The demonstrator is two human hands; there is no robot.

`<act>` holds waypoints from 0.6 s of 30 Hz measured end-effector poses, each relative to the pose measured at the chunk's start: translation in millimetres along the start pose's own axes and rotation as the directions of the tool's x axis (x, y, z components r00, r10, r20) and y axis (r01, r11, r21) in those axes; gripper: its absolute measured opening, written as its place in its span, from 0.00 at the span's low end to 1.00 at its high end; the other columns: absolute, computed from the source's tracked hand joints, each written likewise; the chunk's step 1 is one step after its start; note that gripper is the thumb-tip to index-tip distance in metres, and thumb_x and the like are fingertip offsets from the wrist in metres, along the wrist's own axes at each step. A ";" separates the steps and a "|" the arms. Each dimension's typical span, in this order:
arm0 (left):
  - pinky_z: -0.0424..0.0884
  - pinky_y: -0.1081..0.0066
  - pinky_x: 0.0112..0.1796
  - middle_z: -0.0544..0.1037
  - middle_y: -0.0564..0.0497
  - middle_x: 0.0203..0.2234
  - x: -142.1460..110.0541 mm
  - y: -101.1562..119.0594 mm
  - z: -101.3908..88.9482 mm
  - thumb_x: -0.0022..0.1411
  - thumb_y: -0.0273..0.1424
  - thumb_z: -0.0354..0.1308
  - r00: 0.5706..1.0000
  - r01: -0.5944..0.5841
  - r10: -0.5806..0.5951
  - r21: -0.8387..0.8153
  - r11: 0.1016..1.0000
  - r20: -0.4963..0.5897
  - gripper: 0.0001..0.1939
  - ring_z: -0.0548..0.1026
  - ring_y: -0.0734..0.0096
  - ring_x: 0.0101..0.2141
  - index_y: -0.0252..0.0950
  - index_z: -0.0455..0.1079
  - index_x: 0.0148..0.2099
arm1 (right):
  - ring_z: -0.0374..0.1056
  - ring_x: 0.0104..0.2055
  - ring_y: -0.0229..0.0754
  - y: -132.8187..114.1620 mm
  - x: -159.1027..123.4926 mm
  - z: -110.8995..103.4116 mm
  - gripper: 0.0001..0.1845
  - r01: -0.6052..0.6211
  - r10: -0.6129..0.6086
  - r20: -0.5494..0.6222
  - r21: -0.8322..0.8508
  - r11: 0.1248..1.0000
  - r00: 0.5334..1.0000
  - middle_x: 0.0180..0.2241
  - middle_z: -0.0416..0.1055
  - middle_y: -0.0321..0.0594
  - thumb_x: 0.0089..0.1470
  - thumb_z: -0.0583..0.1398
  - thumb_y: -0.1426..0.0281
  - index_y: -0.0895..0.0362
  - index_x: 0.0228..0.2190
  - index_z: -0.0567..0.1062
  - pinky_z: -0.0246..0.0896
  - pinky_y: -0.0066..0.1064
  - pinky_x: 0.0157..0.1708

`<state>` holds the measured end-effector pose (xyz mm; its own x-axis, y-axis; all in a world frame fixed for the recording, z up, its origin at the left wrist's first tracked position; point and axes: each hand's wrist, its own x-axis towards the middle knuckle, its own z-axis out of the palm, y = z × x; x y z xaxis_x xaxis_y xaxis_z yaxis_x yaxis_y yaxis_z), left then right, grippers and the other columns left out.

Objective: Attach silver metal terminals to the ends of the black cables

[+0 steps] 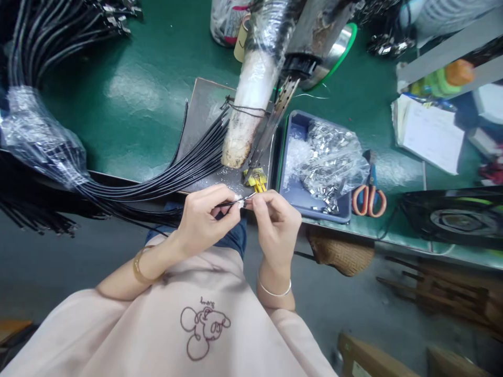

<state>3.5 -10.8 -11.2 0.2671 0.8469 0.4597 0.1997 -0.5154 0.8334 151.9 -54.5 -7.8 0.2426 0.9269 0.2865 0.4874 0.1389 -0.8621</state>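
Observation:
My left hand [206, 212] is closed in a pinch on the end of a thin black cable [226, 204], and a small white piece shows at its fingertips. Right beside it, my right hand [277, 217] pinches at the cable's tip; what lies between its fingers is too small to make out. Just beyond the fingertips are a yellow clip-like piece [257, 179] and the lower end of a perforated metal tool [286, 97], which looks like a soldering iron. A bundle of black cables [184, 167] runs in from the left across a grey board [202, 112].
A stained white tube [251, 99] wrapped in film slants down over the board. To the right stand a blue tray [341, 213] with a bag of small metal parts [334, 157], and scissors [369, 193]. Papers [430, 133] and a black device [459, 217] lie farther right on the green table [145, 63].

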 end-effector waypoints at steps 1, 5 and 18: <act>0.56 0.77 0.22 0.64 0.60 0.19 0.1 0.0 0.1 0.59 0.19 0.57 1.000 -0.006 0.006 -0.001 1.000 0.001 0.10 0.58 0.80 0.20 0.36 0.67 0.28 | 0.70 0.26 0.36 -0.5 0.6 -0.7 0.14 0.005 -0.005 0.004 0.008 1.000 1.000 0.26 0.75 0.34 0.67 0.60 0.66 0.55 0.28 0.75 0.64 0.27 0.27; 0.56 0.77 0.21 0.64 0.60 0.19 0.8 0.1 -0.3 0.59 0.18 0.57 1.000 -0.021 0.021 -0.014 1.000 0.000 0.10 0.57 0.81 0.19 0.36 0.67 0.28 | 0.69 0.26 0.34 -3.3 2.2 -2.7 0.13 0.033 -0.034 0.011 0.035 0.999 0.999 0.26 0.74 0.33 0.67 0.59 0.69 0.55 0.28 0.74 0.63 0.26 0.27; 0.55 0.79 0.19 0.66 0.60 0.17 3.0 1.3 -4.0 0.56 0.19 0.59 0.988 0.149 -0.138 -0.183 0.972 0.068 0.09 0.58 0.83 0.18 0.34 0.69 0.26 | 0.53 0.19 0.29 -1.3 -4.0 -2.9 0.05 0.164 -0.178 -0.102 -0.135 0.977 0.979 0.25 0.70 0.29 0.62 0.65 0.70 0.54 0.32 0.78 0.50 0.26 0.20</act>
<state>0.7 -8.4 -7.6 0.3008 0.8991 0.3182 0.0615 -0.3512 0.9343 152.7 -59.5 -6.7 0.2366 0.8467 0.4766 0.6296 0.2400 -0.7389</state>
